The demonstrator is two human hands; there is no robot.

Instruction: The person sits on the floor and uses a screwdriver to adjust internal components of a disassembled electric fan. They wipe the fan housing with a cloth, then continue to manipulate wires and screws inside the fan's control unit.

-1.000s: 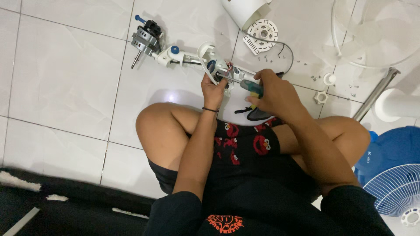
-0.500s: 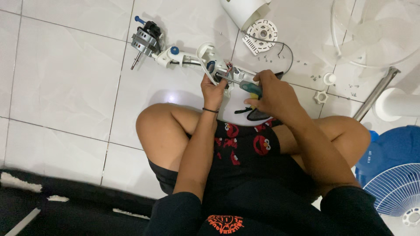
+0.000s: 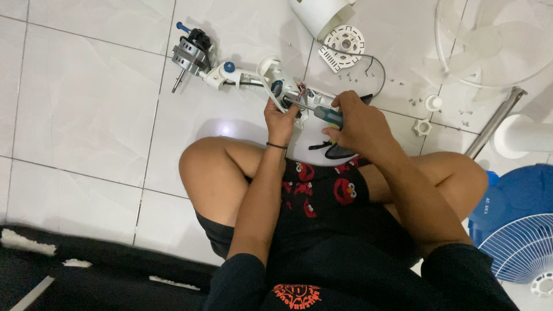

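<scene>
I sit cross-legged on a white tiled floor. My left hand (image 3: 281,119) grips the white plastic neck housing (image 3: 275,79) of a taken-apart fan, where coloured wires show. My right hand (image 3: 357,122) holds a screwdriver (image 3: 322,112) with a green and blue handle; its tip points left into the housing beside my left hand. The fan motor (image 3: 190,55), bare metal with a shaft, lies at the far left end of the same assembly.
A round white vented cover (image 3: 344,43) and small screws lie beyond the housing. A white fan guard with blades (image 3: 495,40) is at top right, a metal pole (image 3: 489,129) and white nuts beside it. A blue fan (image 3: 518,230) stands at right, a dark mat (image 3: 86,265) at lower left.
Both hands hold the same grip on the housing and screwdriver, with only a slight shift of the screwdriver.
</scene>
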